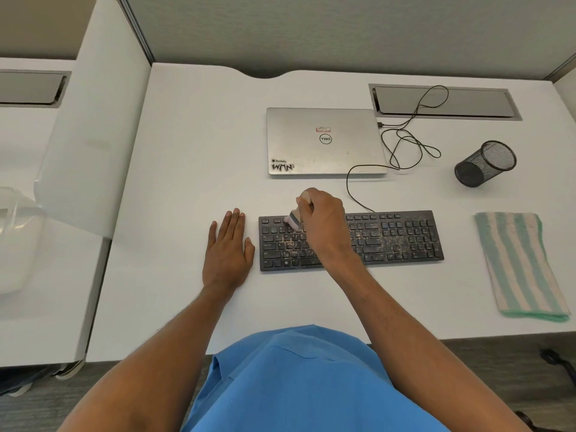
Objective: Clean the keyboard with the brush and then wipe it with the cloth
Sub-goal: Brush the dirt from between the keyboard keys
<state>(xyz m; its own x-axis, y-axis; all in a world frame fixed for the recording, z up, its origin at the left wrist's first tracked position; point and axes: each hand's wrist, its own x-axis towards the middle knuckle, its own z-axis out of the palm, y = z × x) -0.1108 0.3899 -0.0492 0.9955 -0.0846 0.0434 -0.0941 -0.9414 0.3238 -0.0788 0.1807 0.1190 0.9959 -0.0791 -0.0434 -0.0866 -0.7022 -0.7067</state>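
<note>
A black keyboard point(402, 236) lies on the white desk point(193, 151), speckled with pale crumbs and dust, thickest in its middle and right part. My right hand point(324, 222) grips a small brush point(296, 215) by its wooden handle, with the pale bristles down on the upper left keys. My left hand point(229, 249) rests flat on the desk just left of the keyboard, fingers straight, holding nothing. A folded cloth point(520, 265) with green and beige stripes lies on the desk to the right of the keyboard.
A closed silver laptop point(324, 141) sits behind the keyboard, with the black cable point(405, 145) looping beside it. A black mesh pen cup point(484, 163) lies on its side at the right. A cable hatch point(445, 102) is set into the desk's back. A translucent divider point(84, 135) stands left.
</note>
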